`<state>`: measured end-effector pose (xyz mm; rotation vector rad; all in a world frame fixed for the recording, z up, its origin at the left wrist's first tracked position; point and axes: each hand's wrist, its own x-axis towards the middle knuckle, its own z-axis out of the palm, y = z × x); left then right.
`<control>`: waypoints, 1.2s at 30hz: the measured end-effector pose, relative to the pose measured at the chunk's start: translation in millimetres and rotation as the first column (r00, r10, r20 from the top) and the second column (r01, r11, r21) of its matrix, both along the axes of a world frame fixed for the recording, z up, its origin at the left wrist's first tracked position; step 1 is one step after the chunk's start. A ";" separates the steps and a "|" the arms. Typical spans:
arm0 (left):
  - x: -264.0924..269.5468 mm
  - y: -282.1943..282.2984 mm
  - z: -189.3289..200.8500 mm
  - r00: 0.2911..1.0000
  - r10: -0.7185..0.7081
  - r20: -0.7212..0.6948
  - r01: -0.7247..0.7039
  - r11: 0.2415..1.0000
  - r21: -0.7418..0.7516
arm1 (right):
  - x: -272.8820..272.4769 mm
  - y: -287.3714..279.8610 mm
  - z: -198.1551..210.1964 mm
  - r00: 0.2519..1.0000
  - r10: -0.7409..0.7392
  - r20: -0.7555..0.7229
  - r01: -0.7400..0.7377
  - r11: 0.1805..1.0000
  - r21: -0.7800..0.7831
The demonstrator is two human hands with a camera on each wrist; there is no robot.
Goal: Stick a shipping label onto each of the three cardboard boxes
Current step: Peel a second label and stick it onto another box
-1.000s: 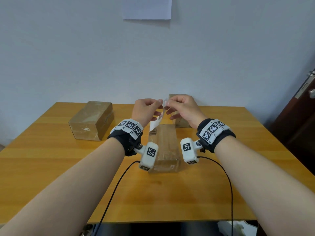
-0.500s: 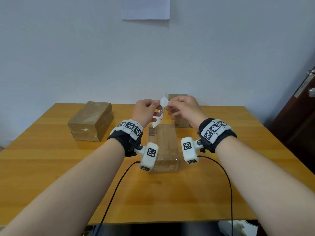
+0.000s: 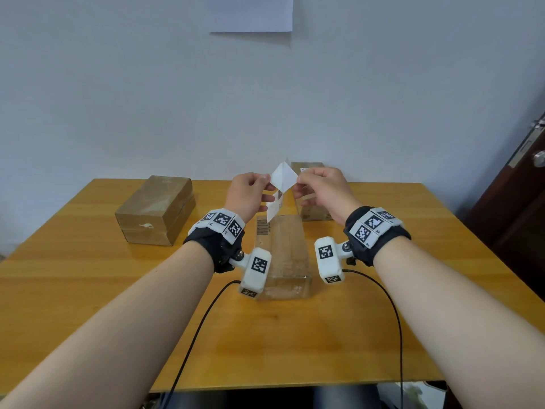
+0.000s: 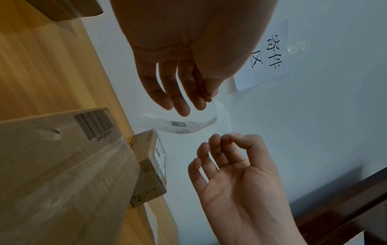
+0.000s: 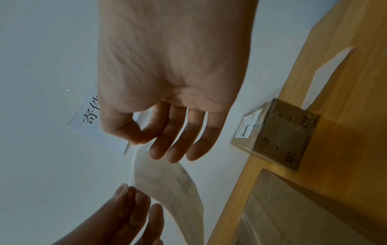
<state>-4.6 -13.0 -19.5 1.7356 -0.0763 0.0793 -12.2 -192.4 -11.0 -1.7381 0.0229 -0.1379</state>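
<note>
White label hangs in the air above the middle box, its top corners pinched between the left hand and the right hand, while two more boxes sit on the table behind.

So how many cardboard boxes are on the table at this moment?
3. One long box lies central under the hands, one at the far left, one small box at the back, partly hidden by the right hand.
</note>
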 end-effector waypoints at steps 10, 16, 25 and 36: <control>0.8 2.0 -0.4 0.999 0.018 -0.044 -0.019 0.999 -0.025 | 1.5 -13.5 -8.2 0.996 -0.077 -0.036 0.079 0.995 0.053; -2.3 -1.0 0.5 0.997 0.018 -0.069 -0.021 0.999 -0.043 | 0.8 -17.5 -10.6 0.992 -0.106 -0.064 0.112 0.989 0.097; -1.3 -1.1 -0.8 0.996 0.064 -0.058 -0.065 0.998 -0.019 | 0.5 -19.8 -15.6 0.986 -0.164 -0.038 0.165 0.986 0.015; -2.6 -1.2 -0.8 0.995 0.068 -0.072 -0.070 0.997 -0.032 | -0.6 -24.4 -18.0 0.975 -0.222 -0.002 0.221 0.973 -0.064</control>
